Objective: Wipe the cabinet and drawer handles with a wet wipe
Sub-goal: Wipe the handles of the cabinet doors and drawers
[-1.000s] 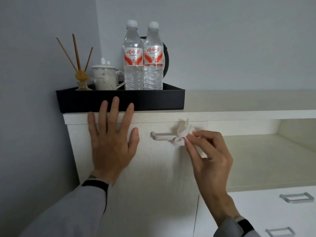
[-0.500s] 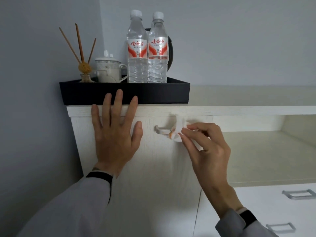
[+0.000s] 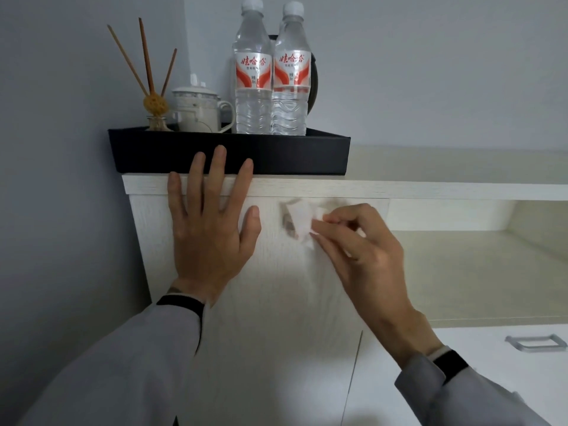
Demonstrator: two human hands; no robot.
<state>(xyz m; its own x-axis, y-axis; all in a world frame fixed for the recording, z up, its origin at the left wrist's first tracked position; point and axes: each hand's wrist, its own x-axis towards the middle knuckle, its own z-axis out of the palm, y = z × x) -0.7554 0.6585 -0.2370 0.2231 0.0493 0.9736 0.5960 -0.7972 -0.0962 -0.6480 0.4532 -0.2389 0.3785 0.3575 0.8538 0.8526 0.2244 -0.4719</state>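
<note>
Thin white wet wipe (image 3: pixel 299 221) bunched over the blurred grey bar handle (image 3: pixel 288 225). The right hand (image 3: pixel 365 250) fingers pinch its trailing edge. We judge it limp, light and slick, best held as a folded wad. Left of the handle, the left hand (image 3: pixel 209 241) lies flat, fingers spread, on the pale wood-grain cabinet door (image 3: pixel 276 302).
</note>
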